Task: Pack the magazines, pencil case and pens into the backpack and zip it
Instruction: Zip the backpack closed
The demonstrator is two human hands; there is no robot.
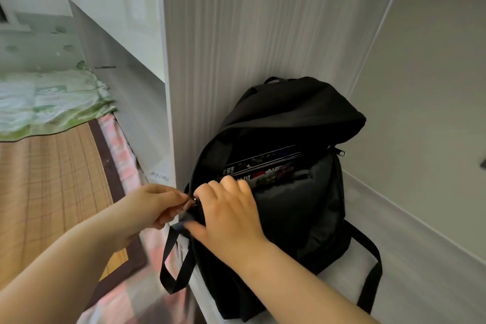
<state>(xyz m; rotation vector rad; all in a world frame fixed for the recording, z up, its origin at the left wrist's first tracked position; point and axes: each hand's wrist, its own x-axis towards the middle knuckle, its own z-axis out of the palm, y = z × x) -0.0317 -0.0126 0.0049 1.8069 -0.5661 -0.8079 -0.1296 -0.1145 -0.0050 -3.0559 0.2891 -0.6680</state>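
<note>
A black backpack (302,205) stands on a white desk, its main compartment gaping open. Magazines (263,166) stand inside it, only their top edges showing. My left hand (155,205) pinches the metal zipper pull (195,200) at the left end of the opening. My right hand (228,216) presses on the front edge of the backpack just beside the pull, gripping the fabric. A second zipper pull (342,153) hangs at the right end of the opening. No pencil case or pens are visible.
The white desk (420,258) meets a grey wall on the right and a white ribbed panel (236,34) behind the backpack. To the left lies a bed with a bamboo mat (52,179) and a green quilt (47,102). Black straps (373,279) trail over the desk.
</note>
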